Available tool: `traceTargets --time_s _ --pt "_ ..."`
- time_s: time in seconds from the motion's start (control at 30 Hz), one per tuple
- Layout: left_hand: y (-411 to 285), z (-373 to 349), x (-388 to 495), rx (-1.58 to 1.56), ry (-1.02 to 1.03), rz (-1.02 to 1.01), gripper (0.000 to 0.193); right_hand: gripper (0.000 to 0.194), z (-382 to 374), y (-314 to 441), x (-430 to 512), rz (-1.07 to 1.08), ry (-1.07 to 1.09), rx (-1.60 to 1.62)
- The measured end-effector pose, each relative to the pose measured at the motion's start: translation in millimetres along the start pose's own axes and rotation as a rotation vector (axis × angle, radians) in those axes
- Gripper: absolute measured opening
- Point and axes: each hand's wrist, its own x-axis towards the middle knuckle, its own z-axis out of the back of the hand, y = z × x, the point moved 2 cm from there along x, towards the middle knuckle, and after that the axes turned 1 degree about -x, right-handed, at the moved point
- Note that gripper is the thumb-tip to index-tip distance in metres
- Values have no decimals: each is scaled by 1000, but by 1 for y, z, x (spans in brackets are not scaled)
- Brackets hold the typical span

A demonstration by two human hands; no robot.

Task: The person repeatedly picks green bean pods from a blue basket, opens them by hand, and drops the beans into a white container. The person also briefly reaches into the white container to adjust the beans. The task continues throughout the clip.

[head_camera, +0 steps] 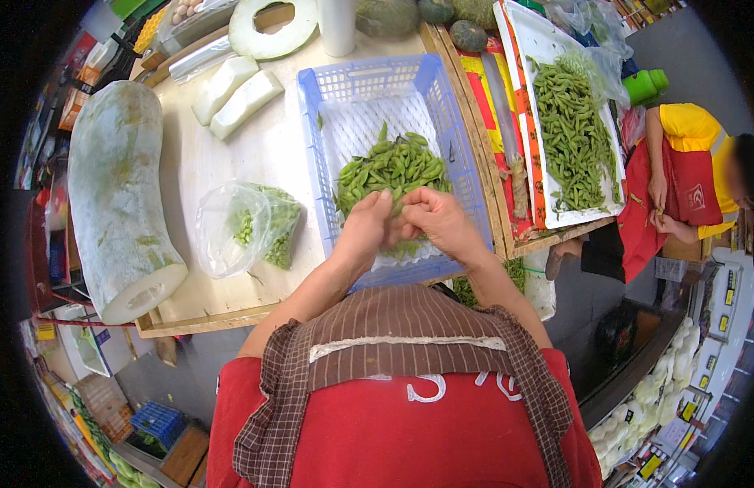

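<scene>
My left hand (pixel 366 224) and my right hand (pixel 436 218) meet over the near half of a blue plastic crate (pixel 465 183). Their fingertips pinch together around what appears to be a green soybean pod (pixel 397 208), mostly hidden by the fingers. Just beyond them, a heap of green soybean pods (pixel 407 161) lies on the crate's white textured liner (pixel 377 113). Left of the crate, a clear plastic bag (pixel 221 229) sits with its mouth spread wide. Shelled green soybeans (pixel 279 250) show inside it.
A large winter melon (pixel 117 189) with a cut end lies at left, near two pale melon pieces (pixel 246 104) and a melon ring (pixel 239 33). A clear plastic roll (pixel 337 27) stands behind the crate. At right, a white foam tray (pixel 538 207) holds pods; a co-worker (pixel 675 177) handles something small.
</scene>
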Motion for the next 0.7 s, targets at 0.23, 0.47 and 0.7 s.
traceTargets --time_s 0.23,0.47,0.7 --pt "11 3 6 293 -110 -213 24 18 -3 -7 1 19 -153 44" --pt "14 2 6 215 -96 -114 25 15 -11 -11 -3 162 -281 -274" --pt "5 9 4 -186 227 299 22 11 -26 5 -20 819 -358 -990"
